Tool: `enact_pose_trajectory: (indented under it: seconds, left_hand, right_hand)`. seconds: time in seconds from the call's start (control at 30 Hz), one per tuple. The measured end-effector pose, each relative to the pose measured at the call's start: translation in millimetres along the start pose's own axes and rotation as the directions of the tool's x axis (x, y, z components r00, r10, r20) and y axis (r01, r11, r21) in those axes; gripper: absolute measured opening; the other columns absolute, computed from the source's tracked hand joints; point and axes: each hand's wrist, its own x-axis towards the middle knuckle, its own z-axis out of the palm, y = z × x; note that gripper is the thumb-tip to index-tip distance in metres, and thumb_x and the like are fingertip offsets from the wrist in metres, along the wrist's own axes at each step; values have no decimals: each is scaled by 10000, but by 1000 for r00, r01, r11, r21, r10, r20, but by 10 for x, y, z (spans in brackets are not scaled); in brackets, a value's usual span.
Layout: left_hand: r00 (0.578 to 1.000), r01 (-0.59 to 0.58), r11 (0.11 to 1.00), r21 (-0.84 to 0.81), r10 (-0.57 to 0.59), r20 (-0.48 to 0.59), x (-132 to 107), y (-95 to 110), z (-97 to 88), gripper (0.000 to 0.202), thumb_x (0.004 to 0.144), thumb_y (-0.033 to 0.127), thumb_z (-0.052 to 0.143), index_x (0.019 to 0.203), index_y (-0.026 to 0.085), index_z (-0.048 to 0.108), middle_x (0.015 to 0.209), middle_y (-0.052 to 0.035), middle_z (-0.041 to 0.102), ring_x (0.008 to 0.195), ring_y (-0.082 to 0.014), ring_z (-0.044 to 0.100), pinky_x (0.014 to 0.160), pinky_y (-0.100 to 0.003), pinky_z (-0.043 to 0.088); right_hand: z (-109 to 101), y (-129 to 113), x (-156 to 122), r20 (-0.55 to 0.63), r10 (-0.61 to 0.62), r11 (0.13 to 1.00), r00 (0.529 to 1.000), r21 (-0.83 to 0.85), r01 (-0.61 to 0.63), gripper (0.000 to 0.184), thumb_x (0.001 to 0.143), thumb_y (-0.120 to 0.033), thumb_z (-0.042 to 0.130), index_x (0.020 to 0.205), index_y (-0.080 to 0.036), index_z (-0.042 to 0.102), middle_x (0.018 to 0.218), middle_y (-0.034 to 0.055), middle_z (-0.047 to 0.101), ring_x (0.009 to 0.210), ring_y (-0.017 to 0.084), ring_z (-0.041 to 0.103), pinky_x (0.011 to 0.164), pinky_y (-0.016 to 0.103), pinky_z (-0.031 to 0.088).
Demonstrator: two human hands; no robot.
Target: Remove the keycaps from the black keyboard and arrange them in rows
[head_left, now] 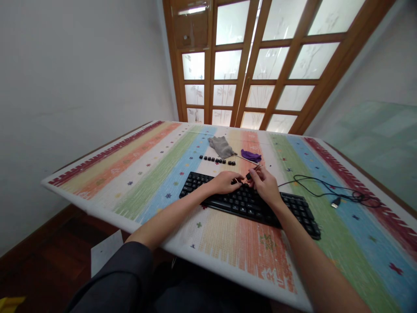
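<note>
A black keyboard is lying aslant on the table, its right end reaching nearer the person than its left. The left hand is resting over its far edge with fingers bent; whether those fingers are gripping anything, I cannot tell. Just beside it, the right hand is pinching a small dark piece above the same edge, thumb and fingertips closing on it.

Beyond the keyboard, black keycaps are sitting in a row, the last two standing slightly apart at the right. A thin rod is stretching from near a grey cloth toward the right hand; its near end is getting lost by the fingers. A purple cloth is lying crumpled just past the rod.

To the right, a black cable is looping over the table, its USB plug pointing back toward the person. A striped cloth is covering the table, and wooden doors with glass panes are standing behind it.
</note>
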Motion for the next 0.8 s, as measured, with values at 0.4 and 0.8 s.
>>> enact_pose_trajectory:
  seconds: [0.4, 0.8]
  left_hand:
    - [995, 30, 1000, 1, -30, 94, 114, -26, -104, 212, 829, 287, 671, 981, 145, 717, 891, -59, 759, 819, -174, 710, 760, -254, 513]
    - [985, 17, 997, -76, -4, 175, 196, -62, -154, 203, 827, 289, 705, 957, 134, 712, 897, -66, 748, 806, -168, 701, 734, -257, 506]
  right_hand:
    - [105, -55, 130, -42, -5, 997, 999, -80, 1, 429, 854, -635, 519, 784, -214, 551, 550, 10, 633, 450, 182, 592, 529, 304, 473]
    - [45, 103, 193, -97, 93, 996, 991, 10, -92, 512, 819, -720, 492, 749, -213, 499, 513, 10, 623, 397, 156, 564, 407, 249, 425]
